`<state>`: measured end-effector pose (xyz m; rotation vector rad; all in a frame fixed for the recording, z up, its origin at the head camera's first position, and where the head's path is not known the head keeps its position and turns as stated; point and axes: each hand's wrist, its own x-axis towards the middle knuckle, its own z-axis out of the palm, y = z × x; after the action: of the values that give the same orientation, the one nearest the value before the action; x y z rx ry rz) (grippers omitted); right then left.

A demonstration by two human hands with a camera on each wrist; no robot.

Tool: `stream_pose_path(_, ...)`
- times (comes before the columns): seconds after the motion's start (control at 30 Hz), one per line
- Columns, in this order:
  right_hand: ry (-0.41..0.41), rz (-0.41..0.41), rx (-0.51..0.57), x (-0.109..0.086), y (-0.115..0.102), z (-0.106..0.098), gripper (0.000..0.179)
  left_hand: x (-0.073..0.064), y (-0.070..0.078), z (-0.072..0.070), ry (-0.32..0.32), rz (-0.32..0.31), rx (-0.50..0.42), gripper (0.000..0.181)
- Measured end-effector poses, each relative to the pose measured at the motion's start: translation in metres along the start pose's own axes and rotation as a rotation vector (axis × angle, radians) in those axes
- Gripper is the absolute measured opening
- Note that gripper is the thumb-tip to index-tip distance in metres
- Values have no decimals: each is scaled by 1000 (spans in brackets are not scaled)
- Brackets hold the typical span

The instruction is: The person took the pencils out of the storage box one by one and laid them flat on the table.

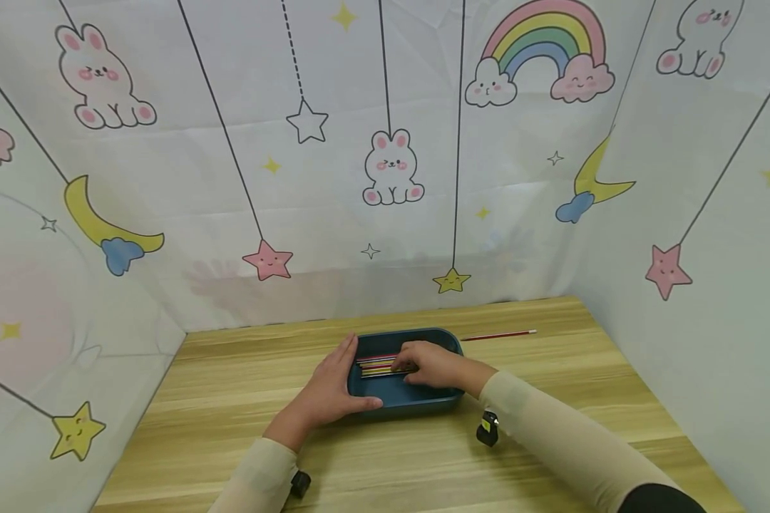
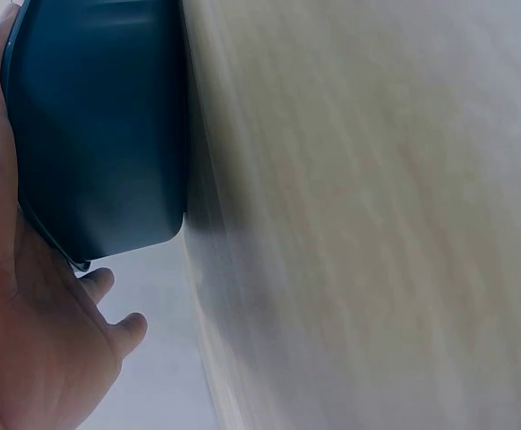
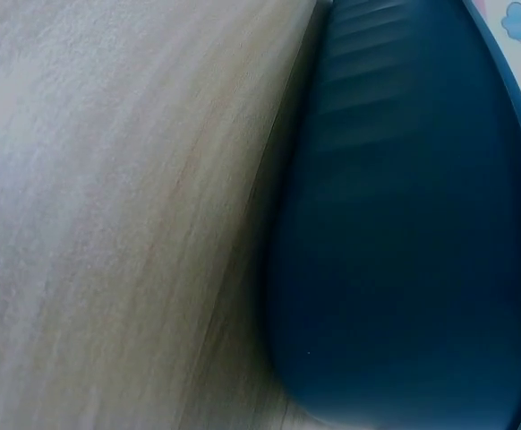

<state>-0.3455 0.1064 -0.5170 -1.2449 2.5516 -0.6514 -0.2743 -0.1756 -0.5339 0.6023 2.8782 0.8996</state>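
Note:
A dark blue rectangular bin [image 1: 398, 407] stands on the wooden table, with several coloured pencils [image 1: 377, 365] lying side by side inside. My left hand [image 1: 326, 388] rests against the bin's left end, its fingers straight along the rim and its thumb spread over the near left corner. In the left wrist view, that hand [image 2: 41, 331] lies along the bin's edge. My right hand [image 1: 431, 365] reaches in over the right side, with curled fingers pinching the pencils near their right ends. The right wrist view has only the bin's outer wall [image 3: 413, 224]; the hand is hidden there.
One dark red pencil [image 1: 499, 335] lies on the table [image 1: 231, 399] behind the bin to the right. A white cloth [image 1: 334, 228] printed with bunnies, stars and moons hangs behind the table and along both sides.

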Motion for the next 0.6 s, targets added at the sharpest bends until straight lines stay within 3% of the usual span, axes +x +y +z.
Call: stream_pose_path(0.6,4,-37,-12,2,2,2,29,0,1,-1,0,7,2,137)
